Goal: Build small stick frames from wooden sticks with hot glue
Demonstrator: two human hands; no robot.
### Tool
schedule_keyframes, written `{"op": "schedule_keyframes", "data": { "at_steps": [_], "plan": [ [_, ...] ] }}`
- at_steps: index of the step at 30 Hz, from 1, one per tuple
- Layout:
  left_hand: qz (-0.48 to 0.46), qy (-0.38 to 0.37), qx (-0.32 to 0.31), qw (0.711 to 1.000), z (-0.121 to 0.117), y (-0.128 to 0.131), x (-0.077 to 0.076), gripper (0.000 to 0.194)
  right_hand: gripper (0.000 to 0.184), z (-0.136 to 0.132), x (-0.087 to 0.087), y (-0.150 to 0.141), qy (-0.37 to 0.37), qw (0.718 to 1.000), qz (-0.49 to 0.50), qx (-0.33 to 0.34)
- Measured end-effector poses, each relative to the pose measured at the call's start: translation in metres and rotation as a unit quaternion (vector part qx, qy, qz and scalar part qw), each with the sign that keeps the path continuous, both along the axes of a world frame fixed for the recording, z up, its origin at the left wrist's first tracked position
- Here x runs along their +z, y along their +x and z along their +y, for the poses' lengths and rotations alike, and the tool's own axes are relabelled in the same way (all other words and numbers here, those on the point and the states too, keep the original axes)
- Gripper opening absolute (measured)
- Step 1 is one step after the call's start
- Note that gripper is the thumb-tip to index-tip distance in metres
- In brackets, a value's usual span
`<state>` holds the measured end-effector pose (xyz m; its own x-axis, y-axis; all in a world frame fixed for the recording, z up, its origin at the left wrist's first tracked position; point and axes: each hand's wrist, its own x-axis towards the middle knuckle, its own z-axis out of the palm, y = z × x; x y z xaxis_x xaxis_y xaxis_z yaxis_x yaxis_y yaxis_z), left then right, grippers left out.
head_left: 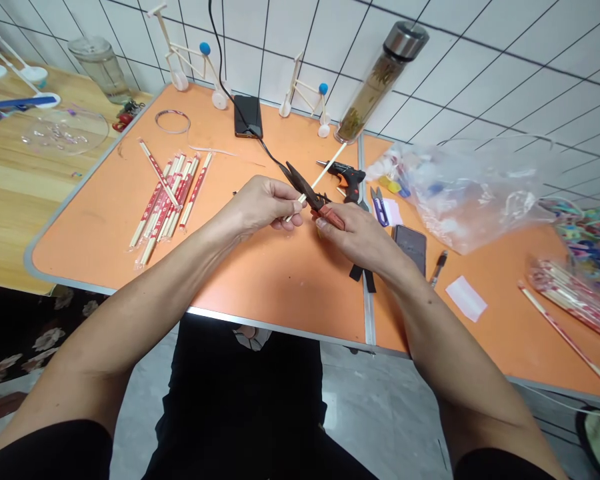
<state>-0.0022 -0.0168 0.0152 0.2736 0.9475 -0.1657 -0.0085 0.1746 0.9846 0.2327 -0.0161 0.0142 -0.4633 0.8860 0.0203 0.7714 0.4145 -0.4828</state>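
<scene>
My left hand pinches a pale wooden chopstick near its lower end, and the stick slants up to the right. Dark-bladed scissors with reddish-wrapped handles are gripped in my right hand. Their blades meet the chopstick just beyond my left fingertips; whether they are parted around it is hard to make out. Behind the scissors lies a black hot glue gun, partly covered by the scissors and my right hand. Left of my hands is a loose pile of wrapped chopsticks in red-printed sleeves.
Two small stick-built models stand against the tiled wall, beside a tea bottle. A black phone, purple snips, another phone and a plastic bag lie around. More wrapped chopsticks are far right.
</scene>
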Motion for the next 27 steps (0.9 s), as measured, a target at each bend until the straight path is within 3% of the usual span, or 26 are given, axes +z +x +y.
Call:
{"op": "schedule_keyframes", "data": {
  "at_steps": [13, 27],
  "plan": [
    [-0.014, 0.007, 0.001, 1.000, 0.0009, -0.0038, 0.0020, 0.006, 0.030, -0.0032, -0.0029, 0.0015, -0.033, 0.997, 0.069, -0.009],
    [-0.006, 0.005, -0.007, 1.000, 0.0026, -0.0050, -0.0018, 0.012, 0.022, -0.0010, 0.0038, 0.0056, -0.039, 0.998, 0.039, 0.029]
  ]
}}
